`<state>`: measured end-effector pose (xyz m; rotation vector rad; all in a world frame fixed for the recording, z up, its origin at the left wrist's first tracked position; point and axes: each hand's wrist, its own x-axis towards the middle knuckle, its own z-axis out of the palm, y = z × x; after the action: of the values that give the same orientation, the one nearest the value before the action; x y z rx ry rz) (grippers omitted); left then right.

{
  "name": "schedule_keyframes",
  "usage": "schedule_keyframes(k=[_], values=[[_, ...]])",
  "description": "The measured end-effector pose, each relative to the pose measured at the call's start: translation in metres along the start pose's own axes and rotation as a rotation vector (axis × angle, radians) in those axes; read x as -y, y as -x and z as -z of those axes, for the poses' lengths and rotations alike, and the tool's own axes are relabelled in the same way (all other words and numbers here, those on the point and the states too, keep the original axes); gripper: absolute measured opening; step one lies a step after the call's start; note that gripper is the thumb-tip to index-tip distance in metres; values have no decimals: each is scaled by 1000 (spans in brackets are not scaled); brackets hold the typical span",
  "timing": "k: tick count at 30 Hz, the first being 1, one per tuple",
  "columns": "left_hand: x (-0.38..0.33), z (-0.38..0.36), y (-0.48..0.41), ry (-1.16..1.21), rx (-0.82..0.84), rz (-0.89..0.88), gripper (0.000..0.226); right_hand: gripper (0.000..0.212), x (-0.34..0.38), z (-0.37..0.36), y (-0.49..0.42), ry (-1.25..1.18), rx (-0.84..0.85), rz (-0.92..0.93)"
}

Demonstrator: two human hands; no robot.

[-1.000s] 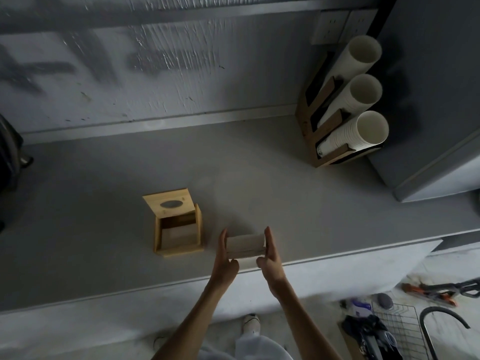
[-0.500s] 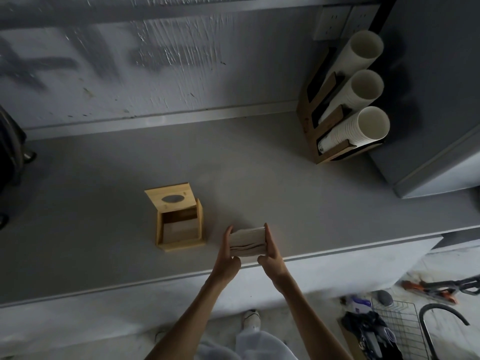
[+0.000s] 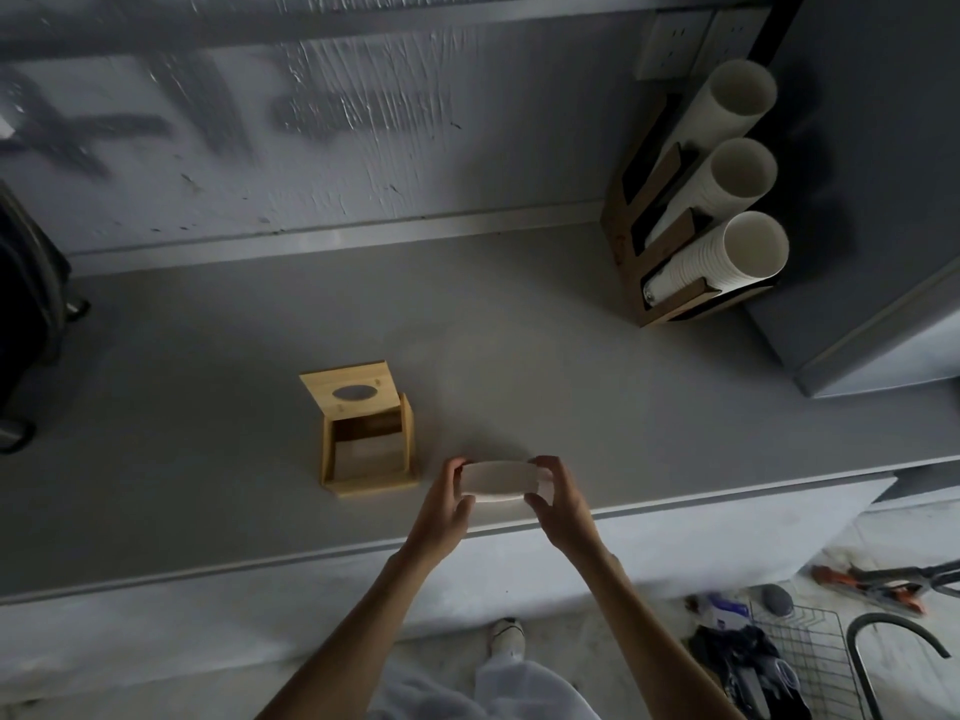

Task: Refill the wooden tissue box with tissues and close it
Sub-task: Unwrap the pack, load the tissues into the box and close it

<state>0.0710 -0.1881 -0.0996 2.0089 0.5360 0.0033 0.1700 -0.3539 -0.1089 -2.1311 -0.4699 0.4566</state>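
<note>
A wooden tissue box [image 3: 368,462] stands on the grey counter [image 3: 208,433], its hinged lid [image 3: 349,390] with an oval slot tipped up and back. The inside looks hollow and dim. Just right of the box and above the counter's front edge, I hold a pale stack of tissues [image 3: 500,482] between both hands. My left hand [image 3: 445,504] grips its left end, thumb below and fingers curled over the top. My right hand [image 3: 557,498] grips its right end the same way. The stack is bowed slightly between them.
A wooden rack with three stacks of white paper cups [image 3: 711,200] leans at the back right, beside a grey cabinet [image 3: 883,252]. A dark object [image 3: 26,314] sits at the left edge. Below the counter, a wire basket [image 3: 810,662] and tools lie on the floor.
The tissue stack has been lifted and turned from lying flat between my palms to a curved face toward me. My fingers have curled around its ends. The box has not moved.
</note>
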Motion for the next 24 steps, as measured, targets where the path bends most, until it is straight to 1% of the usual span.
schedule_keyframes(k=[1, 3, 4, 8, 15, 18, 22, 24], values=[[-1, 1, 0, -6, 13, -7, 66, 50, -1, 1, -1, 23, 22, 34], [-2, 2, -1, -45, 45, -11, 47, 52, -1, 5, -2, 54, 62, 71], [-1, 3, -1, -60, 36, -7, 40, 51, -1, 6, -3, 66, 63, 73], [5, 5, -2, -60, -24, -3, 38, 47, -6, 9, -2, 45, 27, 48], [9, 6, 5, 8, -49, 17, 38, 44, -5, 3, 2, -159, 45, -53], [-1, 12, 16, 114, -65, 51, 39, 43, 2, 6, 8, -277, 77, -109], [-15, 26, 44, 406, -53, 188, 38, 39, 20, 2, 26, -391, 100, -170], [-14, 38, 59, 475, -63, 264, 34, 37, 31, -6, 40, -450, 111, -202]])
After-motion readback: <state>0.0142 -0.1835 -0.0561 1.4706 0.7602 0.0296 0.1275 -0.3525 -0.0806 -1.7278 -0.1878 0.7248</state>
